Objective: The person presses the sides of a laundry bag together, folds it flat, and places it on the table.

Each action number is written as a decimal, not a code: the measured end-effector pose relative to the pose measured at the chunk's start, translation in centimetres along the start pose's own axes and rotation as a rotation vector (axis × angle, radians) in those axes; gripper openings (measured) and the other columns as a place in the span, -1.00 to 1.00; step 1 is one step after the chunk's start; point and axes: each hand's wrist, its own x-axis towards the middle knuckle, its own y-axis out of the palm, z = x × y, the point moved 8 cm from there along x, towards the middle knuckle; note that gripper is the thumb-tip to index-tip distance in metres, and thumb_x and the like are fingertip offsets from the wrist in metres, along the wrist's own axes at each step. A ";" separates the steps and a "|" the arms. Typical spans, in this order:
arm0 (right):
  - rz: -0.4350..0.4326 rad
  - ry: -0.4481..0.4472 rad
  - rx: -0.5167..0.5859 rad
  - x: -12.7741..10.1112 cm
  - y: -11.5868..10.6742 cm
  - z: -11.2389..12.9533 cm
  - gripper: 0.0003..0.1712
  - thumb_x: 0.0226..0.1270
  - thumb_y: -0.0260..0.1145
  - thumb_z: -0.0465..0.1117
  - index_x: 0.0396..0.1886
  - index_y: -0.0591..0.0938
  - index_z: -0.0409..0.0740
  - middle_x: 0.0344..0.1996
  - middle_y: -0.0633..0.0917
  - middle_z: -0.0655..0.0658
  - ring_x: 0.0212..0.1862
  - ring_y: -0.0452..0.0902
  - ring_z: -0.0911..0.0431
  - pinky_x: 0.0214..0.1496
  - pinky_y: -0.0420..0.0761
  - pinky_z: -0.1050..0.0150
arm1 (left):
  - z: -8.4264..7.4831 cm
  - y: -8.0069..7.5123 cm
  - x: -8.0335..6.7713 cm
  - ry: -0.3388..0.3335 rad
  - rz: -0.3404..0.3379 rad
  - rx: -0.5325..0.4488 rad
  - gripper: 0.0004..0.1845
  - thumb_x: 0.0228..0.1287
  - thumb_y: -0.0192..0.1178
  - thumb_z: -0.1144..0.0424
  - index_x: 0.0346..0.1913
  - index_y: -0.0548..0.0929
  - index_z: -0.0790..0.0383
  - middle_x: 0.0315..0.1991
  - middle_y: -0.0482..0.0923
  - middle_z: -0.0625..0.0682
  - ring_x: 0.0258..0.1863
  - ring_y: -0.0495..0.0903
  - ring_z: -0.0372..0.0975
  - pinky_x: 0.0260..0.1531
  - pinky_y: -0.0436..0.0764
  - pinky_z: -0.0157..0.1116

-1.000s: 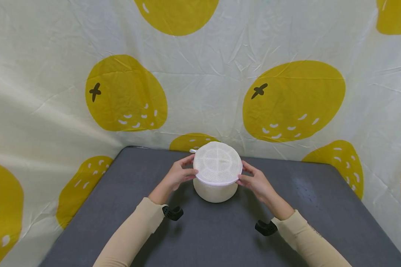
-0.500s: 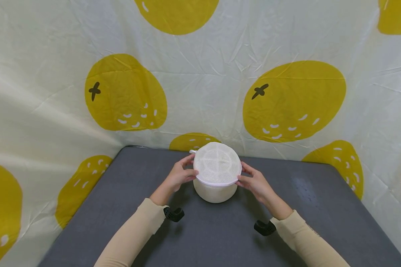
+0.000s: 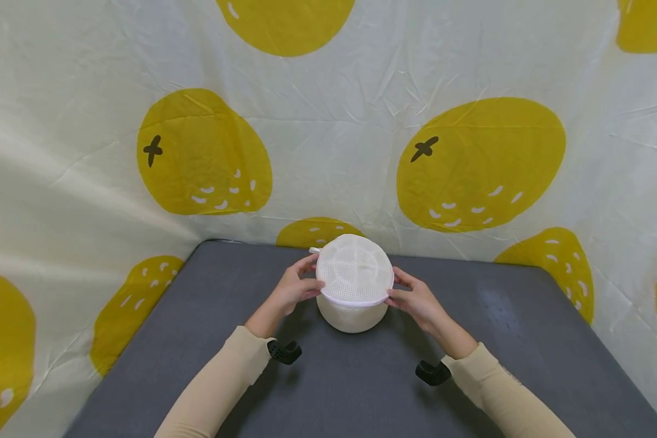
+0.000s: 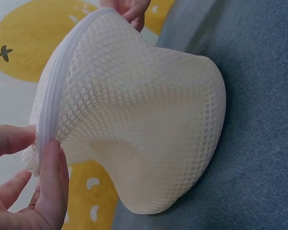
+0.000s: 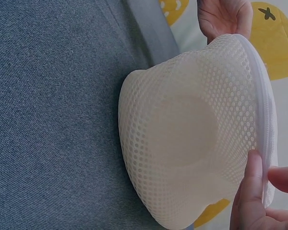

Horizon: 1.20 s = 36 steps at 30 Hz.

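A white mesh laundry bag (image 3: 353, 316), round like a drum, stands on the grey table with its flat mesh top facing up. A white zipper (image 4: 51, 96) runs round its upper rim, and a small tab sticks out at the far left. My left hand (image 3: 294, 286) pinches the rim on the left side between thumb and fingers. On the right side, my right hand (image 3: 416, 299) pinches the same rim. Both wrist views show the mesh side wall (image 5: 182, 129) sagging and creased inward below the zipper, and the bottom resting on the cloth surface.
The dark grey padded table (image 3: 197, 316) extends to both sides. Behind it and at the left hangs a pale curtain (image 3: 328, 164) with big yellow fruit prints. A black wrist device (image 3: 285, 351) hangs under the left cuff, with another black device (image 3: 433, 373) under the right.
The bag's top has sunk slightly and narrowed a little, with the right hand shifting slightly left. Both hands keep their pinch on the rim.
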 end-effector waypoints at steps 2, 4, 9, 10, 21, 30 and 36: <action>0.007 0.001 -0.002 0.0 0.2 0.0 -0.18 0.54 0.10 -0.50 0.63 -0.07 -0.37 0.43 0.15 -0.49 -0.10 0.58 0.24 -0.02 0.67 0.36 | 0.2 -0.1 0.0 -0.006 -0.006 -0.002 -0.21 0.25 0.32 0.58 0.53 0.37 0.17 0.26 0.41 0.24 -0.14 0.66 -0.14 -0.10 0.73 -0.14; 0.010 0.003 -0.004 -0.1 0.3 -0.1 -0.18 0.54 0.10 -0.50 0.63 -0.08 -0.38 0.44 0.14 -0.50 -0.10 0.59 0.23 -0.02 0.67 0.35 | 0.4 -0.2 0.0 -0.012 -0.007 -0.002 -0.21 0.25 0.32 0.58 0.54 0.37 0.17 0.27 0.40 0.24 -0.13 0.66 -0.12 -0.10 0.73 -0.14; 0.006 0.009 -0.010 -0.1 0.3 -0.2 -0.18 0.54 0.09 -0.50 0.63 -0.07 -0.37 0.45 0.14 -0.49 -0.09 0.58 0.25 -0.02 0.67 0.37 | 0.7 -0.2 0.1 -0.017 -0.001 0.004 -0.21 0.27 0.31 0.58 0.54 0.35 0.18 0.28 0.39 0.26 -0.11 0.66 -0.10 -0.09 0.73 -0.15; 0.005 0.010 -0.009 0.0 0.3 -0.2 -0.19 0.54 0.09 -0.50 0.63 -0.07 -0.37 0.45 0.14 -0.49 -0.08 0.58 0.25 -0.02 0.66 0.37 | 0.7 -0.2 0.1 -0.017 -0.001 0.006 -0.21 0.27 0.31 0.58 0.54 0.35 0.18 0.28 0.39 0.26 -0.11 0.66 -0.10 -0.09 0.73 -0.15; -0.001 0.017 -0.011 0.1 0.1 -1.0 -0.20 0.53 0.10 -0.51 0.63 -0.02 -0.38 0.38 0.20 -0.47 -0.14 0.59 0.24 -0.07 0.67 0.38 | 1.2 0.0 0.1 -0.015 -0.005 0.012 -0.22 0.25 0.32 0.58 0.53 0.37 0.20 0.27 0.40 0.26 -0.11 0.66 -0.10 -0.10 0.73 -0.14; -0.006 0.019 -0.005 0.2 -0.2 -1.5 -0.22 0.53 0.10 -0.51 0.62 0.00 -0.39 0.37 0.22 -0.47 -0.14 0.59 0.22 -0.08 0.67 0.37 | 1.7 0.1 0.1 -0.013 -0.009 0.001 -0.21 0.23 0.33 0.59 0.52 0.37 0.23 0.26 0.39 0.29 -0.18 0.65 -0.14 -0.13 0.74 -0.15; -0.015 0.033 -0.002 0.3 -0.3 -2.0 -0.22 0.52 0.11 -0.50 0.62 0.02 -0.39 0.38 0.24 -0.45 -0.14 0.59 0.21 -0.07 0.67 0.37 | 2.2 0.2 0.2 -0.027 -0.018 -0.009 -0.21 0.22 0.34 0.59 0.52 0.38 0.22 0.27 0.38 0.29 -0.18 0.66 -0.13 -0.14 0.74 -0.17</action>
